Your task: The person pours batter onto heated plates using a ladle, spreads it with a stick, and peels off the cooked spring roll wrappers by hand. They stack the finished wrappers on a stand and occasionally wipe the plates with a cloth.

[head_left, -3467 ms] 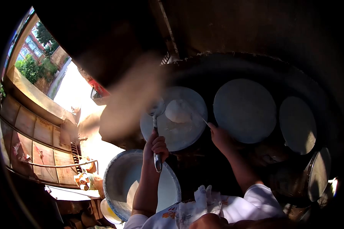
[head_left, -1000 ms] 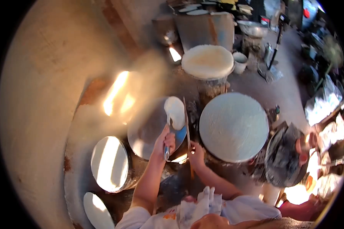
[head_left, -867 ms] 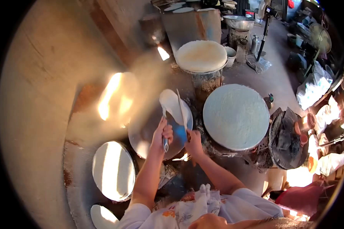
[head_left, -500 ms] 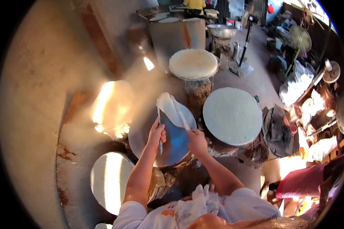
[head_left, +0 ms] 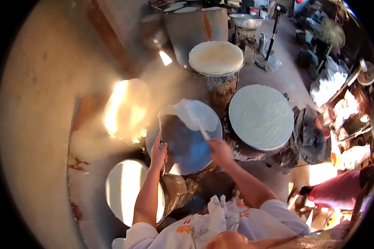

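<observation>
A round metal griddle (head_left: 183, 151) lies in front of me, with white batter (head_left: 191, 114) spread over its far part. My left hand (head_left: 158, 154) is closed round the handle of a thin tool at the griddle's left side; the tool's far end reaches the batter's left edge. In my right hand (head_left: 221, 152) is a pale flat spreader (head_left: 200, 126), its blade lying on the batter. To the right sits a round griddle covered by a pale sheet (head_left: 261, 117).
Another round sheet (head_left: 216, 58) stands beyond, on a stove. Steam drifts round a sunlit griddle (head_left: 128, 108) at the left. A further pale round (head_left: 131, 191) is at the lower left. A metal basin (head_left: 246, 21) and a black stand (head_left: 273, 35) are at the back.
The batter now covers a wider patch of the griddle's far part. My right hand and the spreader have moved rightward across it. The whole view has shifted slightly.
</observation>
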Action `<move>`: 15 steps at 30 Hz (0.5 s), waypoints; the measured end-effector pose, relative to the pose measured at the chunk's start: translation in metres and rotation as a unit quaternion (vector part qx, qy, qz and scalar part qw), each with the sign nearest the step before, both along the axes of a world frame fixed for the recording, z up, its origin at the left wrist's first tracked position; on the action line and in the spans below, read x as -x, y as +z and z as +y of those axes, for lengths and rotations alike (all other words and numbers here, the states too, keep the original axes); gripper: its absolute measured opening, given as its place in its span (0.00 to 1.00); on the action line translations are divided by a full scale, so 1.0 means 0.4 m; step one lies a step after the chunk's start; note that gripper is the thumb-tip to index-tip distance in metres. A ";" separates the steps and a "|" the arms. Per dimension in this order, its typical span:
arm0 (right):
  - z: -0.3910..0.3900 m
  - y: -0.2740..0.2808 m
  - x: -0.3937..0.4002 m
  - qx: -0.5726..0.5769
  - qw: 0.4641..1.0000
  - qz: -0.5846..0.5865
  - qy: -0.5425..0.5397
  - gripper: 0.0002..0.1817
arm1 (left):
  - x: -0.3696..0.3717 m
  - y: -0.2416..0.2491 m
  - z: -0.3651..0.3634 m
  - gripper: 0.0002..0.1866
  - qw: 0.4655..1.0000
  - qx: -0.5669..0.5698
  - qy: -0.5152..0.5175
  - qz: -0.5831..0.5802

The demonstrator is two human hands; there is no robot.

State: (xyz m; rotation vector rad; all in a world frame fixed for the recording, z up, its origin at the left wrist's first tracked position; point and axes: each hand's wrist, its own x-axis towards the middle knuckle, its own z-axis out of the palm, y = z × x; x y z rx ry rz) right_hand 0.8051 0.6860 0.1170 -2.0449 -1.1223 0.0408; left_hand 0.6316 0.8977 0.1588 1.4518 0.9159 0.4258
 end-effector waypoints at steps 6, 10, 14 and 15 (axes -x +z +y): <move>0.027 0.054 -0.106 0.098 0.992 -0.075 0.006 0.18 | 0.036 0.067 -0.020 0.30 0.993 -0.098 0.041 0.060; 0.100 0.050 -0.002 -0.012 0.998 0.029 0.060 0.19 | 0.115 0.067 -0.071 0.30 0.996 -0.012 0.081 0.016; 0.083 0.096 -0.033 -0.009 0.994 -0.009 0.108 0.19 | 0.155 0.052 -0.142 0.30 0.993 0.008 0.102 -0.050; 0.065 0.102 -0.070 0.027 0.995 -0.018 0.092 0.20 | 0.160 0.047 -0.153 0.30 0.993 0.006 0.108 -0.057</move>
